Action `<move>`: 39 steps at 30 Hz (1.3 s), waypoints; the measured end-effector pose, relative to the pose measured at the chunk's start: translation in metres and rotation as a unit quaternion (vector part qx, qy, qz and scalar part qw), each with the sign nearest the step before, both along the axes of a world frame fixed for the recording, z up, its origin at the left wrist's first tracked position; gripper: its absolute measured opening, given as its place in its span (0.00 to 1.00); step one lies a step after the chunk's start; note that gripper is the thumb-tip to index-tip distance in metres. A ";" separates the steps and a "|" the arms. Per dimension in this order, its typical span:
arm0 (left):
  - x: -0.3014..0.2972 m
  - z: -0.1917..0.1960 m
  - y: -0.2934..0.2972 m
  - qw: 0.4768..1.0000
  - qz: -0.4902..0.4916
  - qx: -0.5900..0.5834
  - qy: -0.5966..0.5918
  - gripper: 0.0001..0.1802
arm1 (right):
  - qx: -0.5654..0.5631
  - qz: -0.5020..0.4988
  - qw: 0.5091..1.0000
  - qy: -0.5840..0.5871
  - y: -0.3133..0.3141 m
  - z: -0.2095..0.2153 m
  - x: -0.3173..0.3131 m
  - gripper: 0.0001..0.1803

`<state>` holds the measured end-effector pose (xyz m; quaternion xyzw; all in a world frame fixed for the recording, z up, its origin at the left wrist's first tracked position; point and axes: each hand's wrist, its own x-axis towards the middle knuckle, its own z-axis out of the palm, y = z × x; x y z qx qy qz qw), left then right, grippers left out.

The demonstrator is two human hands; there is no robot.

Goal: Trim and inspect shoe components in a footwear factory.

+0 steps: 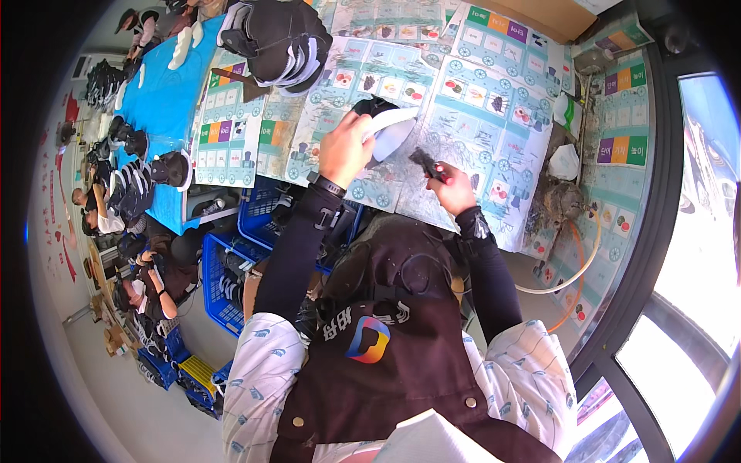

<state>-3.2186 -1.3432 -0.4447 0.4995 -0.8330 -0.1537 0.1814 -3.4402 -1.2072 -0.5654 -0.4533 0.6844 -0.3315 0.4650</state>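
My left hand [345, 152] is closed on a dark shoe with a white sole [395, 120], held tilted a little above the paper-covered table. The fingers and thumb grip it at its near left end. To its right, my right hand [454, 190] is closed around a small black brush [424, 160] with something red at the fingers. The brush's dark end points toward the shoe, and a gap separates the two. Dark smears mark the printed sheets [463, 131] below the brush.
A pile of dark shoes [285, 38] lies at the far left of the table. Blue crates [220, 289] stand low on the left, near a blue work surface [158, 85] with shoes. Hoses [580, 270] hang at right. Several people work at far left.
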 end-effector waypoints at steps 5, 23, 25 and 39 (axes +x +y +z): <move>0.011 -0.009 0.010 1.000 0.017 0.003 -0.001 0.10 | -0.009 -0.019 0.997 0.080 -0.022 0.002 0.023 0.16; 0.012 0.003 0.009 1.000 0.008 0.025 -0.008 0.13 | 0.046 -0.007 0.999 0.008 -0.024 -0.027 0.026 0.22; 0.016 -0.001 0.009 1.000 0.009 0.020 -0.021 0.13 | 0.066 0.036 0.997 -0.002 -0.023 -0.022 0.031 0.22; 0.014 0.001 0.011 0.999 0.008 0.017 -0.044 0.13 | 0.050 -0.071 0.996 0.009 -0.020 -0.019 0.034 0.24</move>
